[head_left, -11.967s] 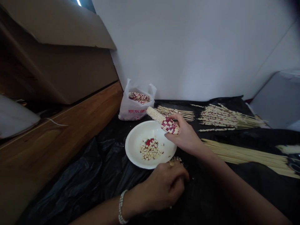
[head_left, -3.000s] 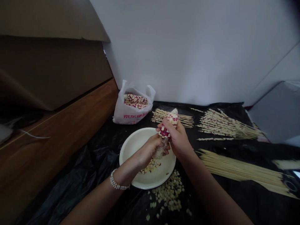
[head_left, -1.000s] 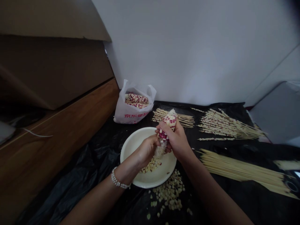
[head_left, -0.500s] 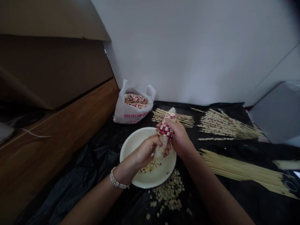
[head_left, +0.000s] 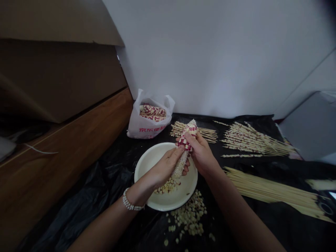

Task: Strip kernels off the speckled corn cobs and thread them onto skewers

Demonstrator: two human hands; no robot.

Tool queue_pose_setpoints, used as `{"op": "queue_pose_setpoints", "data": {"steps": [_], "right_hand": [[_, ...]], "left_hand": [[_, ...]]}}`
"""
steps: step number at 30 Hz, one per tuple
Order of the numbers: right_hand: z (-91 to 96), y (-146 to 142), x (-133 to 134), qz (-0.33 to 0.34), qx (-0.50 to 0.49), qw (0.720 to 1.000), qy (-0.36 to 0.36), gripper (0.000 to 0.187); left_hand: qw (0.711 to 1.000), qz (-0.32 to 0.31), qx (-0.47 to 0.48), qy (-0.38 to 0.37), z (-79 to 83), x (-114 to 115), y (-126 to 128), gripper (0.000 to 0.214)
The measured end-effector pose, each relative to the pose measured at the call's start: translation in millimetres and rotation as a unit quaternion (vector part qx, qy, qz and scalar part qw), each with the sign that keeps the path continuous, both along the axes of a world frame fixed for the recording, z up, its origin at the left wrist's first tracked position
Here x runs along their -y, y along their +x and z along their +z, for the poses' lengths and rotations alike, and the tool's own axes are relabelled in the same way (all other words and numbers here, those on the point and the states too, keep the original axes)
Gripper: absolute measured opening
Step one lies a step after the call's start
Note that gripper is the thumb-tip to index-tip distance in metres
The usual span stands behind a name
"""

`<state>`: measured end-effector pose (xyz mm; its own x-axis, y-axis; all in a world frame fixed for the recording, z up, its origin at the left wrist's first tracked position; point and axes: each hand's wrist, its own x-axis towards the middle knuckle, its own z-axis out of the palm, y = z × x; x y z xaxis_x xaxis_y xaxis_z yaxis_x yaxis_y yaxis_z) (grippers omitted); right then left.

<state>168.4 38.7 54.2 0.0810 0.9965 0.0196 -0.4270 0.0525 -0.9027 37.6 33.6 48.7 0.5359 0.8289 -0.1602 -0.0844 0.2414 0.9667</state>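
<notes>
While the cob (head_left: 183, 158) slants over the bowl (head_left: 143, 171), bare end inward, kernelled end past its far rim | left hand (head_left: 168, 162), nearer bowl's middle, grasps bare part | right hand's (head_left: 204, 154) fingers clasp kernelled part

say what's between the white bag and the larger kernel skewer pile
The head view shows a smaller kernel skewer bunch, partly hidden by the corn cob.

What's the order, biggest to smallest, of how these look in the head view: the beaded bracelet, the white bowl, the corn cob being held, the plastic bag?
1. White bowl
2. Plastic bag
3. Corn cob, judged by what shows, as it's partly covered
4. Beaded bracelet
</notes>
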Motion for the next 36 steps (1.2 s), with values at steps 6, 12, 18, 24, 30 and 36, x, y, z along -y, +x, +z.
{"op": "queue_pose_setpoints", "data": {"steps": [6,12,18,24,30,36], "right_hand": [[1.5,0,0,0.009,-0.006,1.0,-0.021,0.044],[-1.7,1,-1,-0.02,0.041,0.999,0.012,0.038],[1.5,-1,5,-0.004,0.12,0.992,0.036,0.036],[2.4,1,4,-0.013,0.111,0.994,0.015,0.036],[3.8,3,3,-0.014,0.069,0.998,0.002,0.038],[0.8,6,0,-0.017,0.042,0.999,0.001,0.041]], "left_hand": [[0.999,0.01,-0.014,0.037,1.8,1,1,0.043],[0.99,0.014,0.044,-0.136,13.3,0,5,0.026],[0.985,-0.003,0.079,-0.151,7.4,-6,-6,0.017],[0.974,-0.047,0.115,-0.19,4.8,-8,-9,0.019],[0.972,-0.047,0.117,-0.199,11.3,-4,-1,0.035],[0.987,-0.024,0.099,-0.123,10.6,2,3,0.033]]}}
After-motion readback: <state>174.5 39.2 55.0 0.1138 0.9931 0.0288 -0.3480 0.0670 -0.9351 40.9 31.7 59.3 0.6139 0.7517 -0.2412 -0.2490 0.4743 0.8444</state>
